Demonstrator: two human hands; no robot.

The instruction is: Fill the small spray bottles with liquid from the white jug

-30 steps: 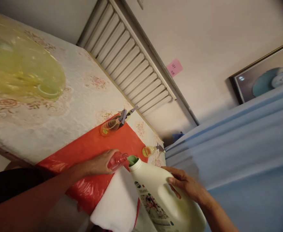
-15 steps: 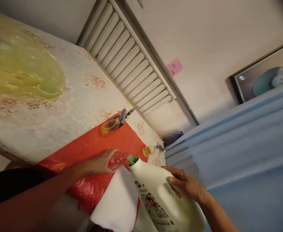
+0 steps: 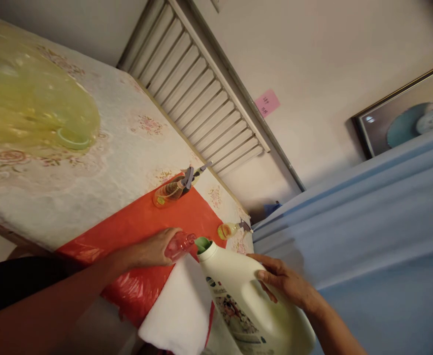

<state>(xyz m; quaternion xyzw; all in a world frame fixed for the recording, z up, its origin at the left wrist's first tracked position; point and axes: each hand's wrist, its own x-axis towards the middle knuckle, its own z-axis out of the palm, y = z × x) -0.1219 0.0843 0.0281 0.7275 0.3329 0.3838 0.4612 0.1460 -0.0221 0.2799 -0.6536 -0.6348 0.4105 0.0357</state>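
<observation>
My left hand [image 3: 161, 248] is wrapped round a small clear plastic bottle [image 3: 181, 246] that looks reddish over the red sheet. Its neck meets the green spout [image 3: 202, 244] of a large cream jug [image 3: 231, 276] with a flowered label. Through the jug's handle go the fingers of my right hand [image 3: 281, 278], closed on it. The jug is tilted with its mouth toward the small bottle. Whether liquid runs between them I cannot make out. Below the two lies a folded white cloth [image 3: 181, 305], partly over a red plastic sheet [image 3: 142, 222].
A spray bottle [image 3: 170, 192] is on the red sheet, and another with yellow liquid [image 3: 228, 230] sits at its far edge. A yellow-green plastic bag [image 3: 35, 98] lies on the flowered tablecloth [image 3: 123, 123]. A radiator [image 3: 201, 93] and a blue curtain [image 3: 349, 222] border the table.
</observation>
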